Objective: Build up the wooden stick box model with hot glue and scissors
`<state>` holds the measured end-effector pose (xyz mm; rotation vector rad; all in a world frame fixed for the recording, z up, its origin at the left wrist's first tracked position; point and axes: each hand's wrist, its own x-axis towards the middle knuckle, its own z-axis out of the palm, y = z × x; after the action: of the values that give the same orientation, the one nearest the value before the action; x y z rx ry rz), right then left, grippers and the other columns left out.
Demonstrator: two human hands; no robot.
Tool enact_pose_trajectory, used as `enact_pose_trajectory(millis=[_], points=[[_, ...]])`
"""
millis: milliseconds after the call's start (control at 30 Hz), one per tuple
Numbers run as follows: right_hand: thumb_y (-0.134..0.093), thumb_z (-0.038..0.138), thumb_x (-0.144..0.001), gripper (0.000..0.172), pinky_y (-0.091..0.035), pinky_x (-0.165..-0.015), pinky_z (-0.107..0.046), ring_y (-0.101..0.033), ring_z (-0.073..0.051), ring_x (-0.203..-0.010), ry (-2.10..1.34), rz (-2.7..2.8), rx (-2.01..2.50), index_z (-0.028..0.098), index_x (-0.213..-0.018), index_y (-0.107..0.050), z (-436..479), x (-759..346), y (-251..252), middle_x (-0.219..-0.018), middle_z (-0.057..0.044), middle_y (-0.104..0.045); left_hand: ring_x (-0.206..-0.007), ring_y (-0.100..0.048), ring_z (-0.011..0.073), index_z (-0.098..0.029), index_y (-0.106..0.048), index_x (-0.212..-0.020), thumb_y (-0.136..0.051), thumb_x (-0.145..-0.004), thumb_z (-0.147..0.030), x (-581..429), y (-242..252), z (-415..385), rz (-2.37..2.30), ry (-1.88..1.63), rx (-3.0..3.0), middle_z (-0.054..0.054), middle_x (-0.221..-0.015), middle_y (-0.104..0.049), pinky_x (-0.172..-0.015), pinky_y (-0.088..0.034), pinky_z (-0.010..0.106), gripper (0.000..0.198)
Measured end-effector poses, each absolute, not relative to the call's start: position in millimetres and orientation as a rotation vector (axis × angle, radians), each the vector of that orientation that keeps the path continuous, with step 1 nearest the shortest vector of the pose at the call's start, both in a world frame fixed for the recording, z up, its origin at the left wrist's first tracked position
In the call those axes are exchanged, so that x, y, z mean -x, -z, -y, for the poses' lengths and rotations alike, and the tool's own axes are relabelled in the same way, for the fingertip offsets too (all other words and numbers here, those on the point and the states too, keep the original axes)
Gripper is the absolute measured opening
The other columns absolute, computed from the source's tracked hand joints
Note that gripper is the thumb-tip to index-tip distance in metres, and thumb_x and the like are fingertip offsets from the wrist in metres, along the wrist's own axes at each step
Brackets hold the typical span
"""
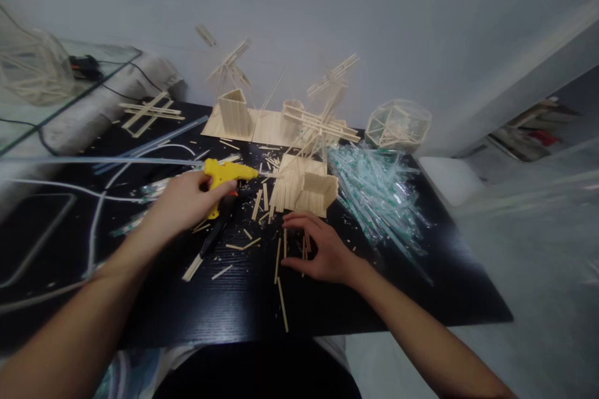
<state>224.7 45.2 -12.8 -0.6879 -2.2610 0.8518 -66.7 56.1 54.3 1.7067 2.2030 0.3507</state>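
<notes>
**A:** ok so where's everything sitting here?

**B:** The left hand (185,202) has the yellow glue gun (229,173). Its fingers are wrapped tight round the grip, and the nozzle points right toward the little stick box (306,190) in the middle of the black counter (234,318). The gun is held just above the counter, left of the box and near it.

**A:** and the other hand?

**B:** The right hand (322,252) is on the near side of the box. Its fingers (304,219) are curled into a loose open C, with the thumb nearest the camera, cupped around a few of the loose sticks (281,299) scattered there. It's gripping nothing that I can see. It's a bit blurry though, so I honestly can't tell if the fingertips actually touch those sticks or just hang over them.

**A:** other stuff around?

**B:** There's a big heap of clear plastic sleeves (384,190) right of the box. The windmill models (322,112) made of sticks stand at the far edge, with a wire-frame ball (397,124) far right. A dark tool (218,230) lies on the counter just under the gun.
</notes>
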Motion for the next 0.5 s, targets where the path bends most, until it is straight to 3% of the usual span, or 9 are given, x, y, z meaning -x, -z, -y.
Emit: enact_pose_trajectory(millis=[133, 267, 500], points=[[-0.083, 0.021, -0.081, 0.046, -0.063, -0.074, -0.032, -0.071, -0.011, -0.076, -1.138, 1.971, 0.708, 0.024, -0.121, -0.062, -45.1, -222.2, 18.6, -0.138, -0.012, -0.055, -0.061, -0.054, 0.019, -0.019, -0.057, -0.067, -0.056, -0.084, -0.062, 70.1, -48.7, -56.3, -2.153, -0.408, -1.686, 0.006, -0.069, -0.062, -0.058, -0.031, 0.03, 0.046], [-0.086, 0.021, -0.076, 0.044, -0.064, -0.07, -0.029, -0.072, -0.01, -0.073, -1.289, 1.785, 0.766, 0.024, -0.115, -0.065, -47.6, -219.7, 24.9, -0.14, -0.012, -0.053, -0.056, -0.052, 0.0184, -0.019, -0.061, -0.074, -0.059, -0.081, -0.059, 70.5, -44.8, -56.9, -2.117, -0.441, -1.659, 0.004, -0.064, -0.062, -0.055, -0.03, 0.031, 0.041], [-0.09, 0.025, -0.071, 0.045, -0.064, -0.071, -0.028, -0.071, -0.01, -0.077, -1.416, 1.672, 0.794, 0.023, -0.11, -0.067, -52.5, -220.2, 25.5, -0.143, -0.011, -0.051, -0.055, -0.053, 0.0166, -0.017, -0.063, -0.067, -0.058, -0.082, -0.061, 73.0, -46.7, -54.1, -2.041, -0.563, -1.542, 0.004, -0.061, -0.063, -0.054, -0.033, 0.03, 0.047]])
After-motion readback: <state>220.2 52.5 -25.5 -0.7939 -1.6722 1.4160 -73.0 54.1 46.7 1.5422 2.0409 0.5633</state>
